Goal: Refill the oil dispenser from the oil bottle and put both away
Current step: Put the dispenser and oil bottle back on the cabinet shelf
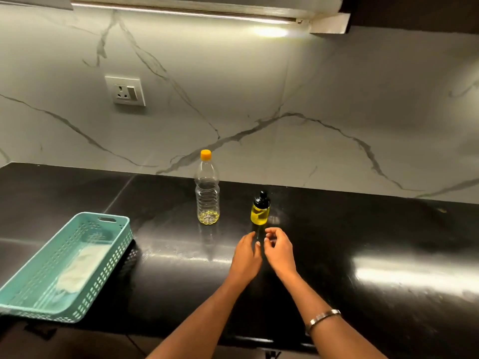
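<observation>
Fingers of the left hand (246, 255) lie relaxed and those of the right hand (280, 251) curl loosely, both empty, just before the oil dispenser (260, 209); the capped oil bottle (207, 190) stands left of it on the worktop (363, 229).

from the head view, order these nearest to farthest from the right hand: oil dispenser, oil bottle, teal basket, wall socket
1. Small glass oil dispenser with black top: just beyond the right hand, on the black counter.
2. Clear plastic oil bottle with orange cap: farther back, to the left.
3. Teal perforated plastic basket: far left, at the counter's front.
4. White wall socket: up on the marble backsplash, left.
</observation>
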`<act>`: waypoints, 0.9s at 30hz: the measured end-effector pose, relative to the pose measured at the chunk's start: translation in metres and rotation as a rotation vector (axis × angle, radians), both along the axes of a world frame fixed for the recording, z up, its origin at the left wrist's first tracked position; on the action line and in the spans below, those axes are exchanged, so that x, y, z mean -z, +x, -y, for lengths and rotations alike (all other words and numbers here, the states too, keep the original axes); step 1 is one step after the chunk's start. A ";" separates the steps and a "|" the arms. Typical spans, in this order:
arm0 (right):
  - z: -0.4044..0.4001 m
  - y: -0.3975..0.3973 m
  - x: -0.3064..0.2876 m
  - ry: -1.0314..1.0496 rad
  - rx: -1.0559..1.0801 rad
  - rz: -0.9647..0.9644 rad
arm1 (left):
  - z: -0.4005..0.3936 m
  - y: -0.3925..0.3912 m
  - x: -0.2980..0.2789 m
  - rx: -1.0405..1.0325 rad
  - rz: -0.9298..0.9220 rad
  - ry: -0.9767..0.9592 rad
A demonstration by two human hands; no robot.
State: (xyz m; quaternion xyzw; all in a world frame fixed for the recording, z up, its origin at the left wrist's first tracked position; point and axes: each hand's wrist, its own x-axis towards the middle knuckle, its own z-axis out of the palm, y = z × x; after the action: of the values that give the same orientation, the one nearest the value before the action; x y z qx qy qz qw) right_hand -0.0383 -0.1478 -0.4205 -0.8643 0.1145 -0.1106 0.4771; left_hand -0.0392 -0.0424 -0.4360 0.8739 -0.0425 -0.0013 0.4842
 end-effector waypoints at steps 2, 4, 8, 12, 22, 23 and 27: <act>0.001 0.016 0.005 -0.007 -0.013 -0.019 | 0.001 0.012 0.001 -0.031 -0.011 -0.026; 0.003 0.031 0.010 -0.006 -0.023 -0.035 | 0.003 0.024 0.002 -0.062 -0.044 -0.047; 0.012 0.060 0.023 0.030 -0.018 -0.063 | 0.008 0.049 0.006 -0.097 -0.110 -0.052; 0.020 0.086 0.036 0.045 0.002 -0.107 | 0.012 0.072 0.012 -0.154 -0.168 -0.071; 0.020 0.141 0.051 0.140 0.024 -0.131 | 0.019 0.111 0.034 -0.276 -0.501 -0.539; 0.019 0.144 0.053 0.155 0.025 -0.122 | 0.019 0.114 0.036 -0.275 -0.522 -0.583; 0.015 0.154 0.059 0.195 0.028 -0.111 | 0.015 0.124 0.037 -0.268 -0.607 -0.688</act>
State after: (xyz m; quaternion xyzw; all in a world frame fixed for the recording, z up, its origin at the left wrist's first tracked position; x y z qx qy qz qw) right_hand 0.1158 -0.1631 -0.4790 -0.8170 0.1632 -0.0574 0.5501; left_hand 0.0853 -0.0577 -0.4727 0.6208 0.2161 -0.1798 0.7319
